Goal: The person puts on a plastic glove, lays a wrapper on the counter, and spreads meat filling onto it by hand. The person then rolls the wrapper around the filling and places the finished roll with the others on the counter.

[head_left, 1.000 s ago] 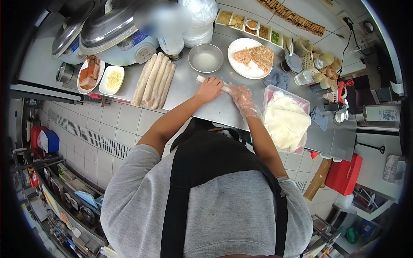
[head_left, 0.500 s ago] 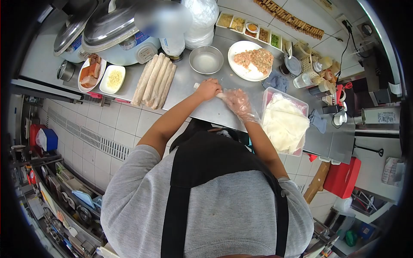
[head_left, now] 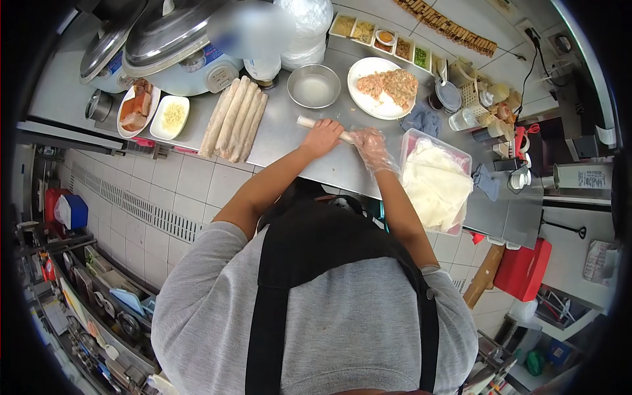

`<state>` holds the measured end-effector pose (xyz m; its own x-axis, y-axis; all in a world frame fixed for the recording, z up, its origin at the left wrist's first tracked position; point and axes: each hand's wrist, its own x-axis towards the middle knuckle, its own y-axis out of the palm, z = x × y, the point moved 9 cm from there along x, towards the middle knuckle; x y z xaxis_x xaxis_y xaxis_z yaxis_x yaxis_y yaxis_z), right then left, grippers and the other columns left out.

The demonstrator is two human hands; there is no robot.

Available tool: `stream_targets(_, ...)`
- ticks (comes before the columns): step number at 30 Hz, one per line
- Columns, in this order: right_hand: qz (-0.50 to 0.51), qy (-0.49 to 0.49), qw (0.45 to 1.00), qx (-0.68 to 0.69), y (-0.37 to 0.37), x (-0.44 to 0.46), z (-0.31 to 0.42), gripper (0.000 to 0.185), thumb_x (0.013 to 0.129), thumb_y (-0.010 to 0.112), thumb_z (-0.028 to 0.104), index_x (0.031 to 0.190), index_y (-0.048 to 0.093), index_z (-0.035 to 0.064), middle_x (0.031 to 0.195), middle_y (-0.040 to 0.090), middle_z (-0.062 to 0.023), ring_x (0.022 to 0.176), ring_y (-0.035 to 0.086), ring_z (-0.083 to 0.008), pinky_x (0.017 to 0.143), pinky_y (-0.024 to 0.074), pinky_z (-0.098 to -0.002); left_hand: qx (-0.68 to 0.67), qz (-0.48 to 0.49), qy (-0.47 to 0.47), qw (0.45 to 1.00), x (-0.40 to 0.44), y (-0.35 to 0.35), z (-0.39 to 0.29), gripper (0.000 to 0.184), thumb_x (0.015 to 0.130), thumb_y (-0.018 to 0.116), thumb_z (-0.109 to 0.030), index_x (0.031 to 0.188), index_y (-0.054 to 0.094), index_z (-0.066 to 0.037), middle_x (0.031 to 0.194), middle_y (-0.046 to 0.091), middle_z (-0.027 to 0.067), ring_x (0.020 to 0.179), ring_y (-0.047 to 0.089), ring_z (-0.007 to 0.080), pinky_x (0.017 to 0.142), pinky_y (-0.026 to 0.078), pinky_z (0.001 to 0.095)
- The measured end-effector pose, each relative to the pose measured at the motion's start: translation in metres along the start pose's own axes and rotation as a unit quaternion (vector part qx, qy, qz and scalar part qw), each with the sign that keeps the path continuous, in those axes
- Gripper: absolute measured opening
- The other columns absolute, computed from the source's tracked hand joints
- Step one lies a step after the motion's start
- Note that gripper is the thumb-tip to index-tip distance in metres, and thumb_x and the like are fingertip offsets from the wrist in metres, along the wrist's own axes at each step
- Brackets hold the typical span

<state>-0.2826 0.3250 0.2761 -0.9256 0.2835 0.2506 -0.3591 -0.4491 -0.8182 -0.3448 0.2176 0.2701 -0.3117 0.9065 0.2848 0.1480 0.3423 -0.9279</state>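
A thin pale roll [head_left: 306, 122] lies on the steel counter, mostly covered by my hands. My left hand [head_left: 322, 137], bare, is closed over its middle. My right hand [head_left: 370, 146], in a clear plastic glove, grips its right end. Behind them stand a metal bowl of cloudy liquid [head_left: 314, 86] and a white plate [head_left: 361, 99] with minced filling [head_left: 398, 85]. To the right, a clear tray [head_left: 406, 141] holds stacked white wrapper sheets [head_left: 434, 187]. Several finished-looking rolls [head_left: 234, 120] are piled at the left.
Farther left sit a dish of shredded food [head_left: 174, 118], a plate of meat chunks [head_left: 136, 112] and large lidded cookers [head_left: 178, 39]. A row of condiment boxes [head_left: 385, 43] lines the back. At the right are a blue cloth [head_left: 423, 119], cups [head_left: 463, 119] and bottles.
Half a second ago the hands were closer together, and the roll's left end showed less. Now the right hand has shifted slightly, and more of the roll shows at both sides of the left hand.
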Motion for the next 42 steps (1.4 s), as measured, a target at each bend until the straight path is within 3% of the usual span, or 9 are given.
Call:
stream_targets(6, 0.026, -0.028, 0.998, -0.051, -0.033, -0.055, 0.012, 0.036, 0.077, 0.073, 0.022, 0.108, 0.068, 0.005, 0.093, 0.069, -0.0148, 0.092, 0.063, -0.0344, 0.093, 0.0459, -0.0395, -0.061, 0.046, 0.029, 0.997, -0.031, 0.011, -0.001, 0.029, 0.083, 0.066, -0.031, 0.102, 0.057, -0.011, 0.105, 0.054, 0.007, 0.105, 0.05, 0.0264, 0.09, 0.041, 0.041)
stream_targets(9, 0.047, 0.084, 0.987, 0.13, -0.018, -0.075, -0.029, 0.039, 0.075, 0.077, 0.018, 0.11, 0.067, 0.0052, 0.097, 0.069, -0.0109, 0.09, 0.065, -0.0284, 0.09, 0.0478, -0.0387, -0.13, 0.06, 0.038, 0.989, -0.022, 0.015, 0.008, 0.024, 0.084, 0.066, -0.025, 0.104, 0.061, -0.011, 0.104, 0.054, 0.0083, 0.105, 0.05, 0.0272, 0.09, 0.041, 0.0409)
stream_targets(14, 0.059, 0.341, 0.847, 0.402, -0.002, -0.1, -0.063, 0.032, 0.086, 0.072, 0.018, 0.112, 0.064, 0.0004, 0.1, 0.067, -0.0067, 0.078, 0.062, -0.0101, 0.07, 0.053, -0.0254, -0.135, 0.06, 0.053, 0.988, -0.001, 0.008, -0.007, 0.039, 0.082, 0.065, -0.044, 0.102, 0.063, -0.011, 0.105, 0.055, 0.009, 0.104, 0.05, 0.0279, 0.089, 0.043, 0.0408)
stream_targets(18, -0.006, 0.376, 0.805, 0.459, -0.01, -0.104, -0.051, 0.027, 0.09, 0.068, 0.016, 0.11, 0.063, -0.0013, 0.095, 0.067, -0.0088, 0.077, 0.061, -0.009, 0.067, 0.0535, -0.0212, -0.1, 0.073, 0.124, 0.984, 0.019, -0.001, -0.067, 0.047, 0.077, 0.067, -0.052, 0.099, 0.064, -0.011, 0.099, 0.061, 0.0099, 0.099, 0.056, 0.0307, 0.084, 0.046, 0.0431)
stream_targets(23, -0.075, 0.38, 0.757, 0.526, -0.033, -0.109, -0.038, 0.021, 0.091, 0.064, 0.011, 0.108, 0.063, -0.0022, 0.094, 0.066, -0.0089, 0.079, 0.062, -0.0112, 0.071, 0.055, -0.023, -0.215, 0.184, 0.048, 0.958, 0.042, 0.018, -0.092, 0.036, 0.073, 0.067, -0.037, 0.098, 0.067, -0.011, 0.084, 0.069, 0.014, 0.081, 0.067, 0.0345, 0.07, 0.051, 0.0478)
stream_targets(30, -0.094, 0.238, 0.852, 0.457, -0.087, -0.085, 0.012, 0.014, 0.087, 0.067, 0.006, 0.098, 0.067, -0.0033, 0.091, 0.068, -0.0092, 0.079, 0.064, -0.0153, 0.074, 0.0527, -0.0274, -0.236, 0.197, 0.044, 0.95, 0.055, -0.02, -0.095, 0.026, 0.071, 0.068, -0.03, 0.081, 0.067, -0.006, 0.08, 0.067, 0.0198, 0.079, 0.065, 0.0379, 0.07, 0.051, 0.0478)
stream_targets(32, -0.077, 0.189, 0.954, 0.218, -0.114, -0.074, 0.035, 0.011, 0.081, 0.07, 0.004, 0.091, 0.069, -0.0015, 0.088, 0.068, -0.0116, 0.078, 0.064, -0.0184, 0.072, 0.0515, -0.03, -0.214, 0.219, 0.039, 0.951, 0.056, -0.026, -0.098, 0.028, 0.071, 0.068, -0.031, 0.077, 0.067, -0.004, 0.08, 0.066, 0.0212, 0.079, 0.065, 0.0392, 0.069, 0.051, 0.0477)
stream_targets(39, -0.024, 0.204, 0.959, 0.194, -0.139, -0.039, 0.063, 0.012, 0.079, 0.072, 0.006, 0.09, 0.07, 0.0002, 0.085, 0.067, -0.0116, 0.079, 0.064, -0.0194, 0.074, 0.0508, -0.0309, -0.285, 0.232, 0.049, 0.929, 0.061, -0.041, -0.09, 0.034, 0.074, 0.072, -0.034, 0.077, 0.066, 0.0, 0.076, 0.066, 0.0199, 0.07, 0.064, 0.0375, 0.064, 0.051, 0.0445)
stream_targets(42, 0.003, 0.128, 0.962, 0.241, -0.154, -0.023, 0.081, 0.014, 0.08, 0.072, 0.006, 0.092, 0.069, 0.0005, 0.087, 0.066, -0.0104, 0.08, 0.063, -0.0183, 0.074, 0.051, -0.0307, -0.423, 0.203, 0.099, 0.878, 0.065, -0.071, -0.096, 0.033, 0.075, 0.075, -0.032, 0.081, 0.066, -0.001, 0.069, 0.066, 0.0134, 0.06, 0.064, 0.0269, 0.058, 0.051, 0.0379)
